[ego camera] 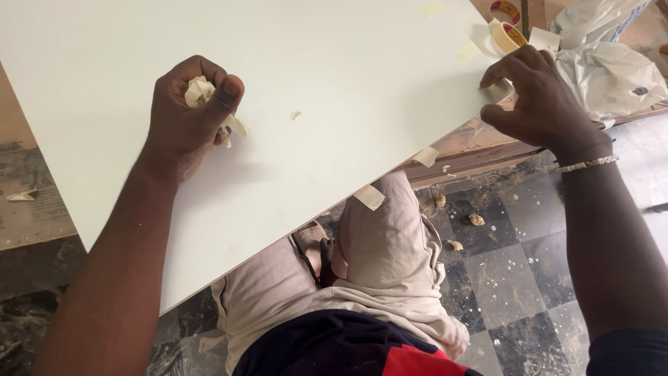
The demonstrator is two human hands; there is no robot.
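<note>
Crumpled into a wad, stripped masking tape (200,90) is clenched in the left hand (188,115). Another strip is pinched at the white board (334,76) corner by the right hand (536,94); several edge tape pieces (369,197) are left, apparently.

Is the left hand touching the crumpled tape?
Touching. The head view shows the left hand closed around the crumpled tape, thumb pressing on it, above the white board.
</note>
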